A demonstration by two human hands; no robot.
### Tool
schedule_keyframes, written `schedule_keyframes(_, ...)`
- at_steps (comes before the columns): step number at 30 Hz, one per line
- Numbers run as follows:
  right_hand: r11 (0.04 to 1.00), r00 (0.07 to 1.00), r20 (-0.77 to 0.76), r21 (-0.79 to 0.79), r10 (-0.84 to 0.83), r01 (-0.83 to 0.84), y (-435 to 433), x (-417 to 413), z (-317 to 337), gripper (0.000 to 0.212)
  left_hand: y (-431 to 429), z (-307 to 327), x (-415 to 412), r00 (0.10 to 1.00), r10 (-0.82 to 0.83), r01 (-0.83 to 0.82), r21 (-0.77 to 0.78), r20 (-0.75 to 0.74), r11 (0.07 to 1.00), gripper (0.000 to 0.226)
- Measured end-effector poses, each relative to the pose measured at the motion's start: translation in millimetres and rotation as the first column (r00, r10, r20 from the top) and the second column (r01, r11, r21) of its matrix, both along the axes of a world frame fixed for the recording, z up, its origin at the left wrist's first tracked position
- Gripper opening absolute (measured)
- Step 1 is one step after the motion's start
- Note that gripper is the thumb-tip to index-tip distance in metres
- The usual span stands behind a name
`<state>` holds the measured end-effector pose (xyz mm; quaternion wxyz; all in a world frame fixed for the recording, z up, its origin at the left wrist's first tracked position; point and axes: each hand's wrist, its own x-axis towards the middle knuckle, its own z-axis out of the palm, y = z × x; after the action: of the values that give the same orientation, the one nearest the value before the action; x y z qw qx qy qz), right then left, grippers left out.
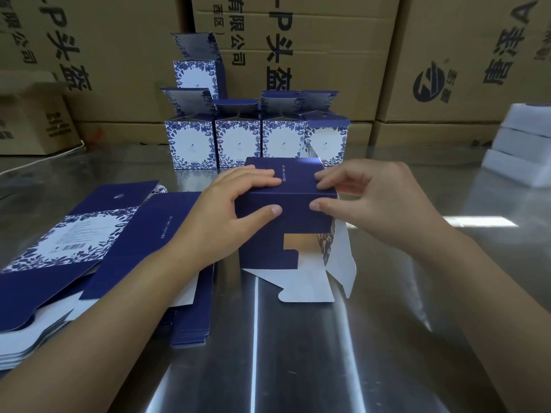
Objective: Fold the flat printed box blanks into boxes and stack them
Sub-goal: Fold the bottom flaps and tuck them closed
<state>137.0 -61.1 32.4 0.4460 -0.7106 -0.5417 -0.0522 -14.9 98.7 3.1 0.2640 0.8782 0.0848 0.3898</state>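
Note:
A dark blue box (293,226) stands half-formed at the middle of the steel table, its white bottom flaps (301,286) splayed toward me. My left hand (231,204) grips its left top edge, fingers on top and thumb on the front face. My right hand (369,198) pinches its right top corner. Flat printed blanks (68,248) lie in a spread pile at the left. Several folded blue-and-white boxes (235,144) stand in a row behind, lids up, with one more box (196,74) stacked on top at the left.
The steel table (328,353) reflects light in front of me. Large brown cartons (328,55) wall off the back. A smaller carton (32,126) sits at the far left. White foam blocks (518,144) are piled at the right edge.

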Motion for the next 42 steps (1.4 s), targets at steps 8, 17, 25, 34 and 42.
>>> schedule_keyframes(8,0.997,0.996,-0.051,0.001,0.075,-0.075,-3.6,1.7,2.6,0.017,0.1,-0.1,-0.5,1.000,-0.002,0.002,-0.012,-0.009,1.000,0.034)
schedule_keyframes(17,0.999,0.998,0.058,0.010,0.039,-0.040,-1.3,-1.2,-1.0,0.017,0.6,-3.7,1.3,1.000,-0.009,0.009,-0.006,0.024,1.000,0.035)
schedule_keyframes(25,0.999,0.987,0.161,0.031,0.019,-0.025,4.1,-3.5,-4.5,0.018,-1.8,-3.6,2.0,0.999,-0.034,0.034,0.010,0.025,0.999,0.033)
schedule_keyframes(34,0.998,0.974,0.222,0.054,-0.040,0.029,4.4,-6.6,-3.4,0.012,-2.4,-4.8,3.6,0.999,-0.017,0.016,0.014,0.030,1.000,0.031)
schedule_keyframes(42,0.993,0.955,0.282,0.094,-0.091,0.067,4.3,-12.0,-4.1,0.013,-2.2,-8.4,5.5,0.997,0.025,-0.031,0.077,0.079,0.997,0.033)
